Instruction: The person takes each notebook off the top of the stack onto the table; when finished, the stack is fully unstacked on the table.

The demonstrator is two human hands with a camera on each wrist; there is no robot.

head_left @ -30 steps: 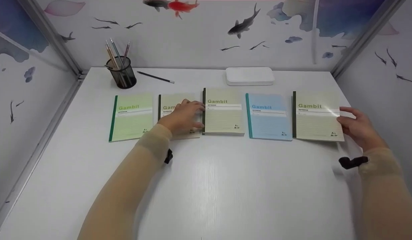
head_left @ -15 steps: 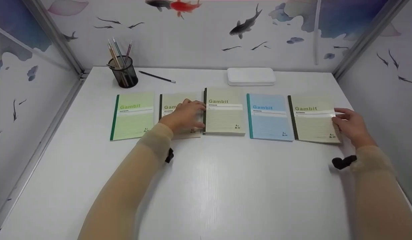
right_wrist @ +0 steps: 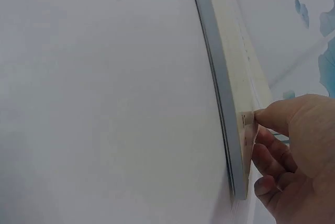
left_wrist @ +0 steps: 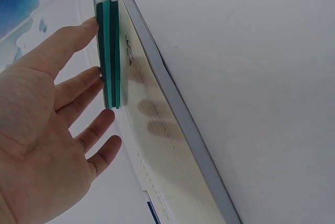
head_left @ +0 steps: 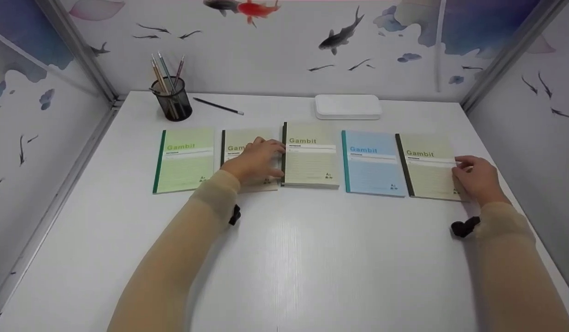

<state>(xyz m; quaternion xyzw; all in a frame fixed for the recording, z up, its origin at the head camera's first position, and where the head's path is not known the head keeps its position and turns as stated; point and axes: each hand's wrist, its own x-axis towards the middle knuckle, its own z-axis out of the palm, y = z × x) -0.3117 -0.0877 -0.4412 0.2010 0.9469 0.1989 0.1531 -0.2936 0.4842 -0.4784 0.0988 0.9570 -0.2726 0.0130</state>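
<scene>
Five-across in the head view lie notebooks marked "Gambit": a green notebook at the left, a cream notebook partly under my left hand, a cream-topped stack of notebooks, a blue notebook and a cream notebook at the far right. My left hand spreads its thumb and fingers along the stack's left side; in the left wrist view its fingertips meet the green spines. My right hand pinches the rightmost notebook's right edge, thumb on its cover in the right wrist view.
Behind the notebooks stand a black mesh cup with pencils and a white case. A black pencil lies between them. Printed wall panels enclose the white table at the back and both sides.
My right hand has moved left and toward me, bringing the rightmost cream notebook down beside the blue one, slightly turned. My left hand has stayed at the stack.
</scene>
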